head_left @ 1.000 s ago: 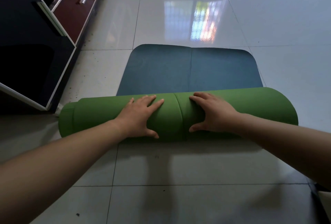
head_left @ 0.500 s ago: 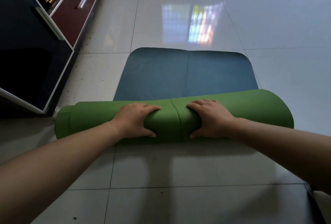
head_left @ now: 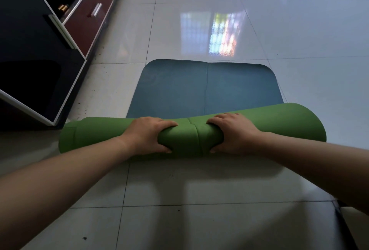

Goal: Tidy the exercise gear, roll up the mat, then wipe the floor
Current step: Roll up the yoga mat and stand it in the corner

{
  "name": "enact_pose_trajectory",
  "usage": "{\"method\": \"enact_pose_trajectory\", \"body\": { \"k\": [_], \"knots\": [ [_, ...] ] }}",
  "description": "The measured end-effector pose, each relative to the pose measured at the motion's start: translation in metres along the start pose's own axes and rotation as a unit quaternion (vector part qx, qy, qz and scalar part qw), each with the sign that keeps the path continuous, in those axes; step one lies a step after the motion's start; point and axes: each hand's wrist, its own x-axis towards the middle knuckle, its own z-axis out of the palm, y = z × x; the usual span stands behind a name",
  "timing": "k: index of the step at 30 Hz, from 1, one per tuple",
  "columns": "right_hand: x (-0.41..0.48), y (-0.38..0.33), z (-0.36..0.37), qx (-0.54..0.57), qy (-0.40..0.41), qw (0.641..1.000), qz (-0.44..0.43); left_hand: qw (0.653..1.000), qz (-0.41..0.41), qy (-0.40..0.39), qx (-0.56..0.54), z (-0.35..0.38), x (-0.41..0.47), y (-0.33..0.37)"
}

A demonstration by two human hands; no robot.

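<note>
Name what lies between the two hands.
In the head view, only a bare stretch of the green mat roll, crossed by a crease, lies between the left hand and right hand.

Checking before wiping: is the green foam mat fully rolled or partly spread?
Partly spread: a flat blue stretch of mat lies beyond the green roll gripped by left hand and right hand.

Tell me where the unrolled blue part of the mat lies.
In the head view the blue part lies flat on the floor at centre, just beyond the green roll.
</note>
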Motion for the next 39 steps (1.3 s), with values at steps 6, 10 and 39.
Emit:
{"method": "enact_pose_trajectory", "body": {
  "k": [6,10,39],
  "knots": [
    [-0.017,-0.003,-0.010,0.022,-0.073,0.997,-0.012,0.997,0.002,-0.067,-0.025,-0.004,-0.018,0.009],
    [-0.011,0.002,-0.010,0.058,-0.088,0.994,0.002,0.994,-0.011,-0.088,-0.071,-0.003,-0.017,0.007],
    [0.039,0.013,0.005,-0.006,-0.014,1.000,0.003,0.996,-0.044,-0.072,0.014,0.017,0.022,-0.004]
  ]
}}
